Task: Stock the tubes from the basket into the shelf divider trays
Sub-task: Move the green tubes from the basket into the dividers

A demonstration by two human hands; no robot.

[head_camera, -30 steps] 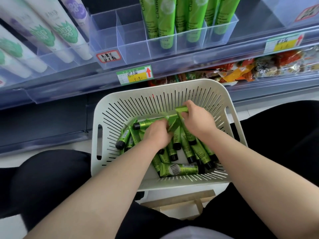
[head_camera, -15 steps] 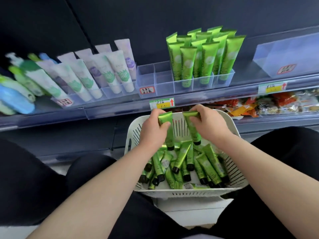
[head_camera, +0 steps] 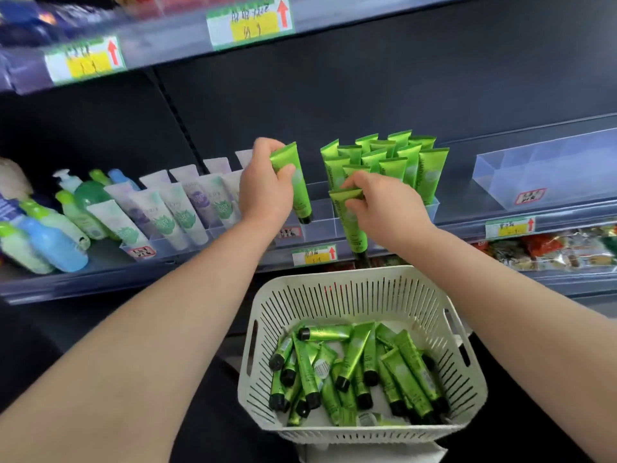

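My left hand [head_camera: 263,188] grips a green tube [head_camera: 298,192] by its flat end, cap down, over the empty front cells of the clear divider tray [head_camera: 322,222]. My right hand [head_camera: 384,208] pinches a second green tube [head_camera: 352,225] by its crimped top; it hangs cap down in front of the tray's front wall. Several green tubes [head_camera: 397,158] stand upright in the tray's right cells. The white slotted basket [head_camera: 334,295] below holds several more green tubes [head_camera: 354,365] lying loose.
White and purple tubes [head_camera: 173,208] lean in a tray to the left, with pump bottles [head_camera: 66,208] beyond them. An empty clear tray [head_camera: 547,172] stands at the right. Price tags [head_camera: 314,255] line the shelf edge. Snack packets [head_camera: 551,248] fill the shelf below.
Both hands have lifted one green tube each out of the basket and up to the divider tray. The view has tilted up toward the shelf.
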